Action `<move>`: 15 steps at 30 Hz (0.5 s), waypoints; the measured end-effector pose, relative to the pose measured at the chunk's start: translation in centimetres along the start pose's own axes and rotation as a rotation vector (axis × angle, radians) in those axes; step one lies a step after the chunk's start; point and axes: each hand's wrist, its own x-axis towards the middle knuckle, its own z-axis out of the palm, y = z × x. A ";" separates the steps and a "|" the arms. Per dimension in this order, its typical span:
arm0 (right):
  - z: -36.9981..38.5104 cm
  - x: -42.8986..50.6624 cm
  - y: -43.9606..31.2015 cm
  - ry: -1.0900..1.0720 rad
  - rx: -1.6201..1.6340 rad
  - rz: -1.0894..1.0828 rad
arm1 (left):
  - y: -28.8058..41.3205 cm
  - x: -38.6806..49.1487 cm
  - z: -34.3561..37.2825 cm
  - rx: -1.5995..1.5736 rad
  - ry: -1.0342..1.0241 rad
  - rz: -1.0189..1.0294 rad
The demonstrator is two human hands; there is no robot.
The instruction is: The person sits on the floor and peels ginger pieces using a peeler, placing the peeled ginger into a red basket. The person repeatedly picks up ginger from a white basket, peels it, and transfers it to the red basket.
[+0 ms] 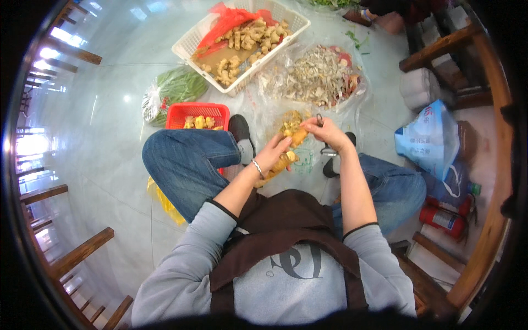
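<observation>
My left hand [274,154] is closed around a large piece of ginger root [281,163], whose knobs stick out past my fingers. My right hand [328,133] holds a metal peeler [328,152], its head hanging below the palm and its handle end showing above. The fingertips of that hand touch an orange-yellow piece [298,137] beside the left hand. Just beyond lie yellowish peelings [292,119] on a clear plastic bag. A red plastic basket [198,108] with peeled ginger [199,122] stands to the left, partly behind my knee.
Ahead, a white crate [303,25] holds unpeeled ginger [255,35] and red plastic. Right of it, scraps [319,74] lie on clear plastic. A bag of green vegetables [181,86] sits left. At right are a blue bag [429,140] and fire extinguisher [443,218]. Another person's hand [391,22] shows top right.
</observation>
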 end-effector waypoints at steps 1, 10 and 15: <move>0.0 0.0 0.0 -0.029 -0.009 -0.004 | -0.3 0.1 -0.2 0.014 -0.063 -0.056; 1.4 0.5 -0.2 -0.002 0.000 -0.114 | -0.6 -0.5 0.2 -0.202 -0.300 -0.270; -2.8 2.6 3.4 0.685 0.997 -0.316 | -0.8 0.5 -0.1 -0.073 -0.235 -0.280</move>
